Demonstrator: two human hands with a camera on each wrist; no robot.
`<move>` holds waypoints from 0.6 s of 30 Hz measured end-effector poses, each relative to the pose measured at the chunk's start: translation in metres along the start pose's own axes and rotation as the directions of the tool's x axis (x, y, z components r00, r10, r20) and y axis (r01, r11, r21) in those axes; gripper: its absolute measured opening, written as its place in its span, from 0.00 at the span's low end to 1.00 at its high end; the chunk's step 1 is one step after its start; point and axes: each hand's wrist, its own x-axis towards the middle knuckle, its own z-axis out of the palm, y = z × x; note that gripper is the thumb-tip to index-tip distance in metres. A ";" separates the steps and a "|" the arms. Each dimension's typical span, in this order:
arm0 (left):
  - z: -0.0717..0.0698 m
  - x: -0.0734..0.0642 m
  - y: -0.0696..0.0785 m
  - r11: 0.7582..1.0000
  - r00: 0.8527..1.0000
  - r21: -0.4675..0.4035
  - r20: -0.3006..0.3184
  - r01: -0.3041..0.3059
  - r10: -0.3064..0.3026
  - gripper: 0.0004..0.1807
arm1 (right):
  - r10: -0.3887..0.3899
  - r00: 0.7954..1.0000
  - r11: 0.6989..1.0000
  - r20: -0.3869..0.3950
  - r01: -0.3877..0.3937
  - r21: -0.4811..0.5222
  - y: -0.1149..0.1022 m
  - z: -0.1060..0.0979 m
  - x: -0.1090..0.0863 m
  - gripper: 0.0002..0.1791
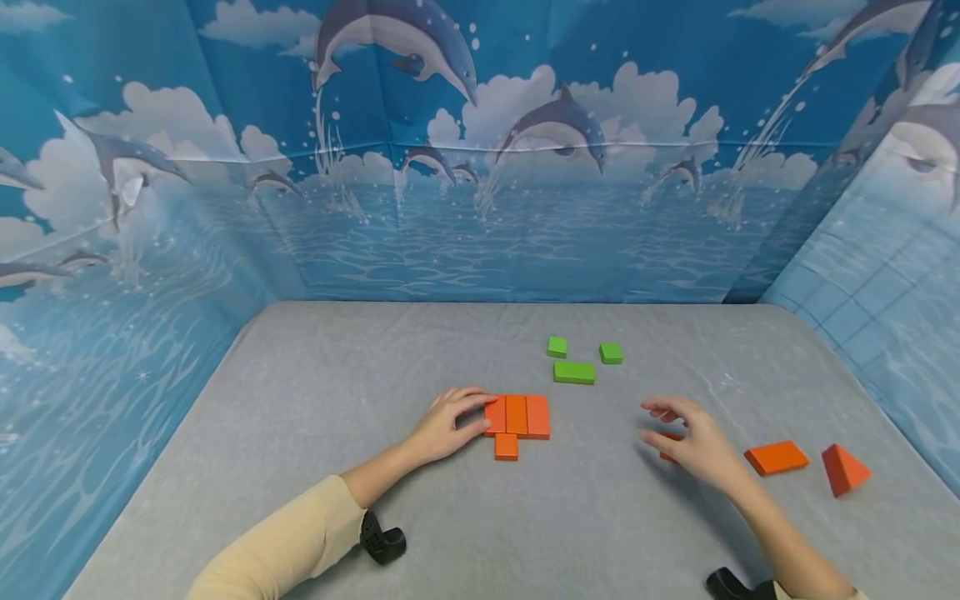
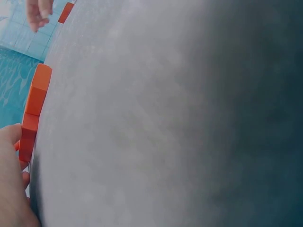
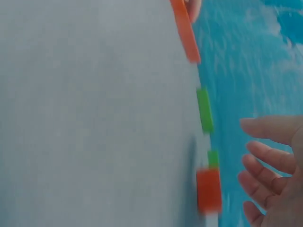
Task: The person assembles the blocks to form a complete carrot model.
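My left hand rests at the left end of a flat group of orange blocks, its thumb and index fingertip touching the left block. Three blocks stand side by side there, and a small orange block lies against their near side. To the right, my right hand hovers over the table with fingers spread and nothing between them. Under it an orange-red block lies apart from the fingers; in the head view the hand hides most of it.
Several green blocks lie beyond the orange group, including a longer one and a small one. Right of my right hand are an orange slanted block and a triangular block. A dolphin-print curtain borders the grey table.
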 end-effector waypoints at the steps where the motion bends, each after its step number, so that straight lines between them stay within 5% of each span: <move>1: 0.000 0.000 0.000 1.000 1.000 0.000 0.001 0.001 -0.001 0.21 | 0.027 0.999 1.000 0.024 -0.027 -0.005 0.004 -0.004 -0.003 0.19; 8: 0.002 0.000 -0.003 1.000 1.000 0.003 0.009 0.011 -0.011 0.21 | 0.175 0.973 0.984 0.150 -0.168 -0.060 0.023 -0.022 -0.016 0.22; 18: 0.001 0.000 -0.002 1.000 1.000 0.004 0.007 0.016 -0.016 0.21 | 0.194 0.971 0.981 0.139 -0.187 -0.057 0.037 -0.021 -0.024 0.19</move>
